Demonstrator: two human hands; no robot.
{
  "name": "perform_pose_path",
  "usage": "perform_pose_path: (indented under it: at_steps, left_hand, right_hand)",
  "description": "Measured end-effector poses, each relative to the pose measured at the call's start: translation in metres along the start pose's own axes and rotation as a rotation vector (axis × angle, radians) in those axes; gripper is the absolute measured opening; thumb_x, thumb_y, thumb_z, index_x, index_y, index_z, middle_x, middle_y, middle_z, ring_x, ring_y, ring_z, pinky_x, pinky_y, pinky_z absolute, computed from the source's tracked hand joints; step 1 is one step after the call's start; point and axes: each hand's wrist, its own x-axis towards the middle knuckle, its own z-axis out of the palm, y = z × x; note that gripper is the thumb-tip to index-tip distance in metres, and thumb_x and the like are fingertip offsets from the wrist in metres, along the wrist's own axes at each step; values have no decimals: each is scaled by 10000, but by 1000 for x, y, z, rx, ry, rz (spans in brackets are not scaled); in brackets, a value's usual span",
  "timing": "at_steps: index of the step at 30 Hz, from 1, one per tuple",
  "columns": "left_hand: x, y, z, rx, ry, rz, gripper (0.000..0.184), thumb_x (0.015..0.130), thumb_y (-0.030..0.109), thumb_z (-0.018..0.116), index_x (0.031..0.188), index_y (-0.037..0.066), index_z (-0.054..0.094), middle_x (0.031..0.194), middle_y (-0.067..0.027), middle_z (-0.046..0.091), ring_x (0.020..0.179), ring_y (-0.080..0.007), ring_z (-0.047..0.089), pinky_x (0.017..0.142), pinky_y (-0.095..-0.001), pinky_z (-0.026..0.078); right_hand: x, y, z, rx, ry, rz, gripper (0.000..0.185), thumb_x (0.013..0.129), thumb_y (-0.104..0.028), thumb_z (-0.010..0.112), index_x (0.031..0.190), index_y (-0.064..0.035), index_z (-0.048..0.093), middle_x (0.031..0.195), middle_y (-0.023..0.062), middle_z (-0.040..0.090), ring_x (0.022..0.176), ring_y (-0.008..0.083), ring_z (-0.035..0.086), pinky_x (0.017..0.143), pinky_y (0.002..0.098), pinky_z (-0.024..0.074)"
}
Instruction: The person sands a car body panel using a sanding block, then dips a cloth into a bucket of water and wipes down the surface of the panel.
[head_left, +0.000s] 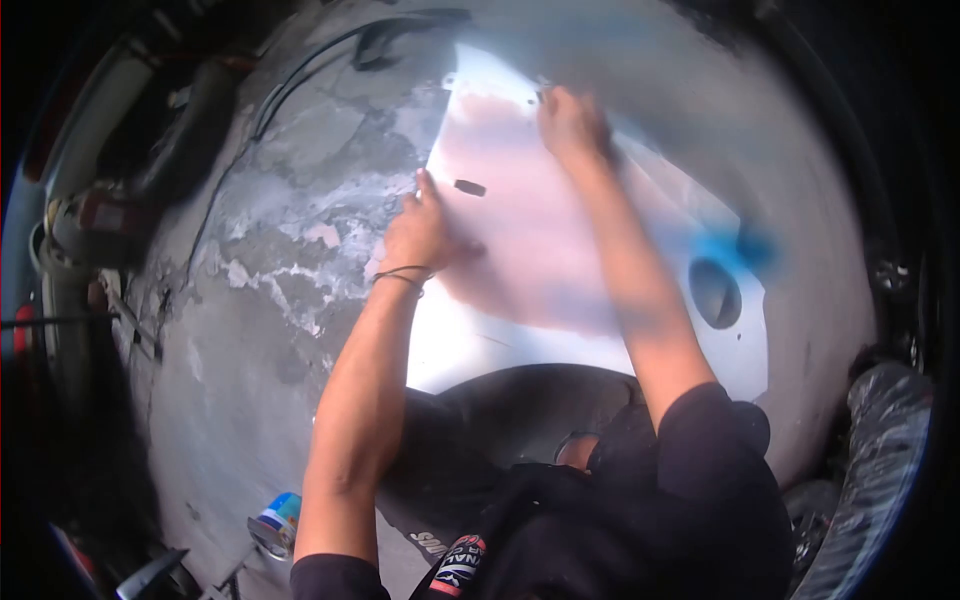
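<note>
A white car fender (pixel 590 345) with a large pinkish patch lies in front of me, its wheel-arch curve toward my body. It has a dark oblong slot near the left edge and a round hole at the right. My left hand (pixel 418 232) is at the left edge, its index finger pointing up along the rim and the other fingers curled around it. At the upper edge, my right hand (pixel 573 125) is closed on the rim, slightly blurred. Its fingertips are partly hidden.
A can with a blue label (pixel 282 515) stands on the concrete floor (pixel 230 400) at lower left. A dark cable (pixel 262 120) runs across the upper left. Plastic-wrapped material (pixel 885 450) lies at the right. A blue smear blurs part of the view.
</note>
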Motion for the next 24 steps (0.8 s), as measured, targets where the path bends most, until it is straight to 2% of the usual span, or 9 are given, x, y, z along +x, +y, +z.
perform_pose_path:
  at_steps: [2,8,12,13,14,16,20,22,24]
  left_hand:
    - [5,-6,4,40,43,-25,1567,686,555,1021,1751,-58,49,1568,-412,487,1338,-524,654,1114,-510,574]
    - [15,-9,5,65,-3,-12,1563,694,570,1017,1752,-59,55,1570,-460,474,1326,-535,666,1105,-502,582]
    - [14,-8,6,93,5,-13,1570,700,579,1012,1750,-69,42,1547,-430,511,1297,-494,696,1074,-479,603]
    - [12,-8,6,73,-18,5,1562,738,620,939,1735,-97,-27,1490,-448,551,1309,-529,671,1108,-480,561]
    - [12,-6,3,72,-12,6,1562,738,620,939,1735,-97,-27,1490,-448,551,1309,-529,671,1108,-480,561]
    - [8,-4,3,108,-5,-14,1575,699,597,1006,1751,-69,41,1525,-418,532,1265,-485,710,1058,-474,609]
    - [18,-12,11,133,24,1,1574,701,599,1000,1745,-82,40,1512,-412,543,1251,-484,714,1059,-468,608]
    - [23,-19,14,66,36,33,1568,702,568,1007,1740,-94,36,1500,-418,549,1255,-495,709,1066,-467,604]
    - [22,-17,13,12,-25,32,1561,704,537,1012,1738,-98,30,1500,-419,550,1260,-501,706,1074,-465,599]
  right_hand:
    - [35,29,31,51,51,3,322,1030,-397,684,1277,-211,772,1378,277,656,1284,465,657,1105,624,487]
    - [-74,9,5,-34,192,-153,296,980,-310,763,1227,-146,775,1271,237,661,1216,418,637,1036,593,477]
    - [-84,51,-22,-28,206,-112,259,985,-321,764,1200,-177,762,1220,187,684,1203,388,640,1065,593,450]
    - [-89,71,-34,-23,217,-29,239,984,-313,765,1192,-195,755,1193,171,692,1194,381,645,1075,610,438]
    - [-97,92,-50,-58,99,81,384,1048,-400,678,1412,-277,679,1369,198,662,1322,442,598,1170,658,407]
    - [-112,128,-70,-135,87,185,393,1049,-415,676,1420,-288,702,1321,212,705,1287,439,647,1154,654,425]
    - [-109,96,-74,-139,115,345,359,1065,-384,647,1399,-266,702,1374,200,687,1324,420,634,1144,609,458]
    - [-86,55,-37,-76,123,291,343,1069,-353,648,1397,-266,694,1457,189,629,1364,424,603,1123,613,485]
    - [-64,16,3,-4,249,210,323,1025,-276,709,1342,-222,726,1357,186,634,1299,441,600,1115,652,461]
